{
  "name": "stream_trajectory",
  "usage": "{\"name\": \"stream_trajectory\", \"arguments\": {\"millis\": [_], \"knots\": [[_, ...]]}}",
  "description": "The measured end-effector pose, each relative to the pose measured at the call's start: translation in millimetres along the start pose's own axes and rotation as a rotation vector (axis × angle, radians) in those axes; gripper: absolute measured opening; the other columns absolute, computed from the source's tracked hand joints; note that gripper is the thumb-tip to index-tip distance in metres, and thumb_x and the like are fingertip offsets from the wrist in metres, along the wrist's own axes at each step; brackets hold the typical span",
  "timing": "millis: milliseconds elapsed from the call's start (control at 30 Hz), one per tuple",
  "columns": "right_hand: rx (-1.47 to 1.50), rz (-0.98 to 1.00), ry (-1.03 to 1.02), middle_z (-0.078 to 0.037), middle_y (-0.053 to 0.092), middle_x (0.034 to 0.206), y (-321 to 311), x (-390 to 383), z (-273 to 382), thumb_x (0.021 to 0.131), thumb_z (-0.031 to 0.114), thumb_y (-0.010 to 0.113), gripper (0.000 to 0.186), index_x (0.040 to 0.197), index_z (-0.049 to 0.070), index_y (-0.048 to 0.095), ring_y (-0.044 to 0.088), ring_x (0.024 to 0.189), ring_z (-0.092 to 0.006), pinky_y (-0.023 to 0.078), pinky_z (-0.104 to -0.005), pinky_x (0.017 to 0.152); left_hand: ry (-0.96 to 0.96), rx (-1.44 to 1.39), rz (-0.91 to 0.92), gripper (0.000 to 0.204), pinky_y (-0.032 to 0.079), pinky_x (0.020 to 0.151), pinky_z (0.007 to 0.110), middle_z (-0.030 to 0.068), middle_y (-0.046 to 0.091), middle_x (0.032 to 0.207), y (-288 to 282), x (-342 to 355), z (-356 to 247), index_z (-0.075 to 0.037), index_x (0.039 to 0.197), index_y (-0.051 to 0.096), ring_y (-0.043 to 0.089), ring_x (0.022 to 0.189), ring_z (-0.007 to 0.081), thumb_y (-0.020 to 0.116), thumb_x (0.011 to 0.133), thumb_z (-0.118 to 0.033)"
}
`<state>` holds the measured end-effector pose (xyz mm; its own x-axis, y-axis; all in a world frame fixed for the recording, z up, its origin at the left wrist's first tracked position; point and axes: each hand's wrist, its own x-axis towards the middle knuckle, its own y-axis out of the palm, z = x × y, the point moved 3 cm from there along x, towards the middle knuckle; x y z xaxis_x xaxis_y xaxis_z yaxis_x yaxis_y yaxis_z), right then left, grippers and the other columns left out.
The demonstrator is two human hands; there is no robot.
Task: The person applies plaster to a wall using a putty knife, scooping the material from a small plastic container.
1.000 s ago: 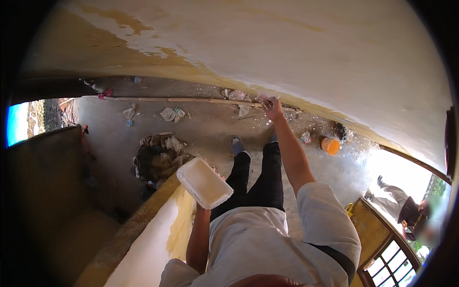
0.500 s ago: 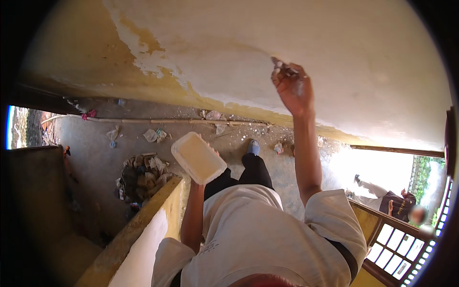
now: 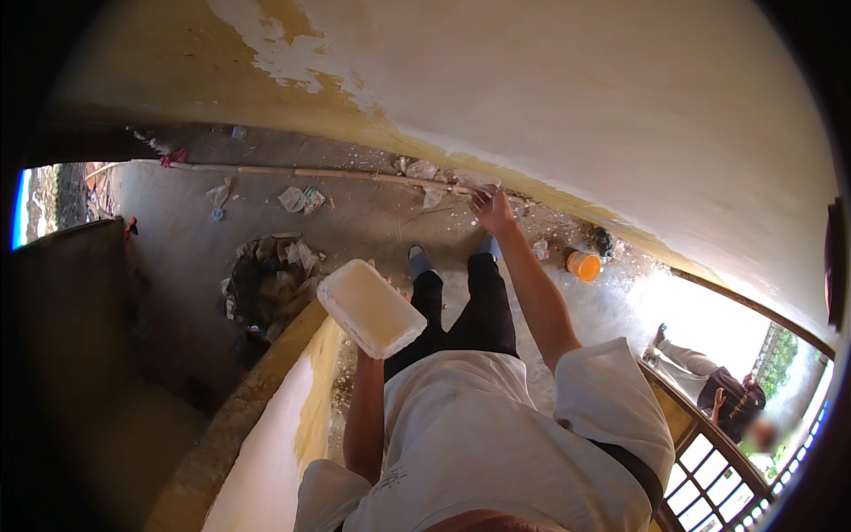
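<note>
**White tray (image 3: 344, 330) in one hand, the other low beside the wall (image 3: 620, 133)**

From where I stand, the shallow white tray, oblong with rounded corners and a smooth pale inside, is tilted in front of the worker's waist. The left hand (image 3: 401, 291) grasps it from beneath and along the far edge, most of the palm hidden by it. The right hand (image 3: 493, 211) is stretched out at arm's length near the foot of the wall, fingers bent; a pale see-through thing (image 3: 479, 180) shows at the fingertips, too blurred for me to tell whether it is gripped.

The wall is pale over most of its face, with yellow patches at the left and along its base. On the grey floor (image 3: 363, 226) below, a bamboo pole (image 3: 310, 173) lies near that base, among scraps and white specks. An orange bucket (image 3: 583, 266) stands to the right of the worker's feet. To the left, a heap of crumpled rubbish (image 3: 275, 284) sits beyond a low wall (image 3: 266, 426). Another person (image 3: 727, 408), dark-topped, is by the bright opening.
</note>
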<state>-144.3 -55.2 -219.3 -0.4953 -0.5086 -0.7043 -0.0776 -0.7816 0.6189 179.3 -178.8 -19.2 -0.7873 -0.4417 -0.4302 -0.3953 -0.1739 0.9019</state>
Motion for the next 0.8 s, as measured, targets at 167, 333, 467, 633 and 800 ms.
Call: {"name": "stream_trajectory", "arguments": {"millis": [167,333,467,633,800], "knots": [[-0.049,-0.094,0.006,-0.010,0.062,0.116,-4.7,81.7,9.0,0.100,0.025,0.047,0.023,0.113,0.010,0.058,0.058,0.099,-0.0217,0.049,-0.0363,0.090,0.033,-0.056,-0.104,0.070,0.040,0.103,0.050,0.0123,0.060,0.119,-36.2,-35.4,-15.8,-0.023,0.155,0.028,0.062,0.101,0.0294,0.055,0.096,-0.048],[0.011,0.107,-0.103,-0.014,0.068,0.110,105.0,12.4,34.2,0.094,0.017,0.056,0.019,0.102,0.002,0.062,0.063,0.092,-0.0211,0.053,-0.0374,0.086,0.139,-0.005,-0.125,0.068,0.041,0.102,0.049,0.0122,0.061,0.119,-13.8,-41.9,-12.8,-0.023,0.154,0.029,0.062,0.101,0.0286,0.054,0.096,-0.048],[0.081,0.278,-0.195,-0.018,0.067,0.111,201.7,-90.7,96.4,0.093,0.011,0.056,0.016,0.100,-0.002,0.061,0.064,0.091,-0.0227,0.055,-0.0370,0.085,0.073,-0.047,0.155,0.066,0.041,0.101,0.048,0.0118,0.061,0.120,24.1,-2.6,-7.9,-0.023,0.154,0.030,0.061,0.102,0.0281,0.053,0.097,-0.047],[0.256,0.495,-0.183,-0.024,0.060,0.116,342.4,-257.7,185.0,0.093,0.004,0.053,0.026,0.115,-0.010,0.052,0.063,0.092,-0.0267,0.055,-0.0374,0.086,-0.041,-0.162,0.379,0.067,0.033,0.111,0.056,0.0130,0.056,0.138,50.6,45.8,-6.1,-0.022,0.155,0.028,0.054,0.122,0.0336,0.048,0.098,-0.050],[0.322,0.910,-0.174,-0.019,0.060,0.112,381.8,-356.8,207.6,0.095,0.007,0.050,0.028,0.117,-0.011,0.053,0.062,0.100,-0.0269,0.055,-0.0373,0.089,-0.089,-0.164,0.491,0.067,0.032,0.112,0.057,0.0139,0.056,0.137,67.1,73.1,-5.0,-0.021,0.155,0.027,0.054,0.123,0.0320,0.048,0.099,-0.049]]}}
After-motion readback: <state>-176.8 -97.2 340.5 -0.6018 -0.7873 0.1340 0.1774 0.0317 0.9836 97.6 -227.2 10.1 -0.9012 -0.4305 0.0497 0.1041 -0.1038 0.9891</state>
